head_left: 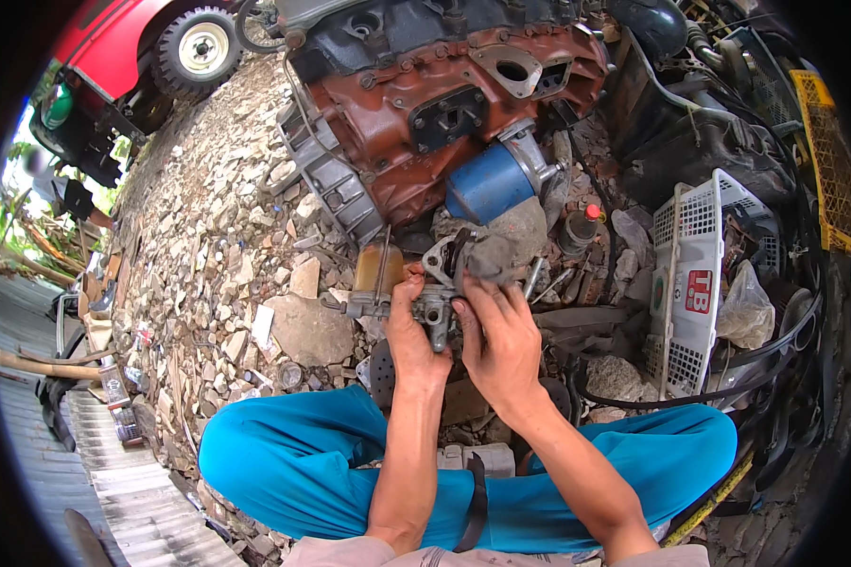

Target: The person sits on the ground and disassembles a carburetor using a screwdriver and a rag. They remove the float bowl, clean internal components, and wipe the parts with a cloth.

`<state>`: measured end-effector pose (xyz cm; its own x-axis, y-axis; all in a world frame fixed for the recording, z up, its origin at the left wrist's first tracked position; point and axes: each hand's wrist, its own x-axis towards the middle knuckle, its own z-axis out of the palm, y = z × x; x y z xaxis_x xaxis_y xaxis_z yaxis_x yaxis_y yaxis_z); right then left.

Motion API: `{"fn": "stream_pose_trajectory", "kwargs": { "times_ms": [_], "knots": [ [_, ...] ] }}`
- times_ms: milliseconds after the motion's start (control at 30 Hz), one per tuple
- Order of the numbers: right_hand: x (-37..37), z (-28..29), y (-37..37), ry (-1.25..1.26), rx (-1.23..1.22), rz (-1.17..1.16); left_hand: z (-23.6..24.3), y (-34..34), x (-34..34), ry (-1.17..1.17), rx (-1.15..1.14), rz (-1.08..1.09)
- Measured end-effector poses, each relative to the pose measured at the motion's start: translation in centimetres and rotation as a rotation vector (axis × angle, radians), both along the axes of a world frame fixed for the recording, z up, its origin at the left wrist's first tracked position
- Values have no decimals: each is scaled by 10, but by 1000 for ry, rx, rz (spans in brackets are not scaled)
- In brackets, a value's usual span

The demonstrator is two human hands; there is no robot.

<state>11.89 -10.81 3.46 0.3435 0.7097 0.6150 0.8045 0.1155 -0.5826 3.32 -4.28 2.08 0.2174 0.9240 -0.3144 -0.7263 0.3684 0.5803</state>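
Note:
In my left hand [414,338] is a grey cast-metal engine part [436,308] with a flange and short pipe-like ends, its fingers wrapped round the near side. My right hand [503,342] is closed on a grey, crumpled, rag-like piece [492,257] and presses it against the part's right side. The right fingertips are partly hidden behind it. Just beyond my left hand stands an amber container [378,268] with a thin rod across it. Past both hands lies a large red-brown engine block [388,123] with a blue cylindrical filter [490,183] on its near side.
A white plastic crate [692,283] with a clear bag stands at the right, near a yellow crate [827,161]. A red-capped bottle [587,227] sits among parts. Stony ground [217,217] spreads left toward a red vehicle [113,42]. Corrugated sheet [128,472] lies lower left.

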Motion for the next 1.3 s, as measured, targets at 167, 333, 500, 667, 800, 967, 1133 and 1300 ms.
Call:
{"fn": "stream_pose_trajectory", "kwargs": {
  "times_ms": [167, 333, 500, 667, 800, 967, 1133, 1300],
  "knots": [
    [-3, 4, -3, 32, 240, 149, -13, 5, -7, -58, -35, 22],
    [-16, 12, -9, 883, 368, 117, -17, 10, -6, 102, 118, 161],
    [-20, 23, -4, 316, 110, 237, -20, -2, -10, 516, 491, 185],
    [-20, 13, 8, 225, -51, 103, -16, -20, 11, 526, 560, 280],
    [-20, 28, 0, 506, -167, 137, -20, -25, 9, 624, 539, 179],
    [-26, 18, -4, 312, 12, 112, -17, -17, 1, 633, 487, 213],
    [-22, 3, 1, 1, 102, 82, 7, -12, -5, 479, 414, 266],
    [-6, 3, 7, -142, 139, 8, 7, -6, -4, 423, 378, 240]
  ]
}}
